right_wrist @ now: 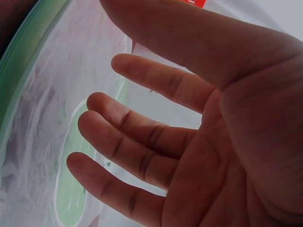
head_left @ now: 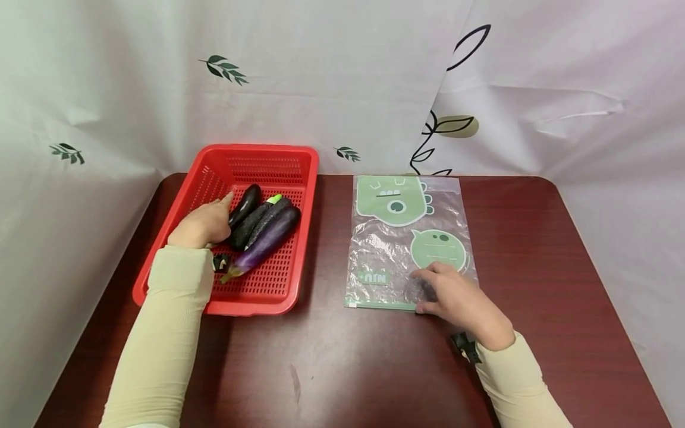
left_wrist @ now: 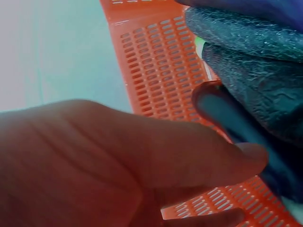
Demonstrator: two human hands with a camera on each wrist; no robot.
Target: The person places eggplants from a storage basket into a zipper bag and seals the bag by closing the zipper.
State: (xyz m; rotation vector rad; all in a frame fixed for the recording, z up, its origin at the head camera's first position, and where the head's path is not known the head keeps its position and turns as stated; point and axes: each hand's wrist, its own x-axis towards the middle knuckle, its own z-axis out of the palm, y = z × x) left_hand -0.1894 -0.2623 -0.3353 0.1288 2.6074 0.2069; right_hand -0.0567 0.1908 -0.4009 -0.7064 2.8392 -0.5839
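Observation:
My left hand (head_left: 203, 223) reaches into the red basket (head_left: 307, 178), beside a small dark eggplant (head_left: 249, 202). Its thumb (left_wrist: 208, 153) stretches straight across that eggplant in the left wrist view. To the right of it lie two dark, rough-skinned long vegetables (head_left: 250, 227), with a bright green end showing, and a long purple eggplant (head_left: 270, 238). Over the lower right of a clear zip bag (head_left: 374, 249) printed with green cartoon shapes is my right hand (head_left: 455, 297). Its fingers are spread and loosely bent, the palm holding nothing, with the thumb tip at the bag's green zip edge.
The basket stands at the back left of the dark red wooden table (head_left: 321, 368), and the bag lies flat to its right. A white curtain (head_left: 321, 77) with leaf prints hangs behind the table and along both sides.

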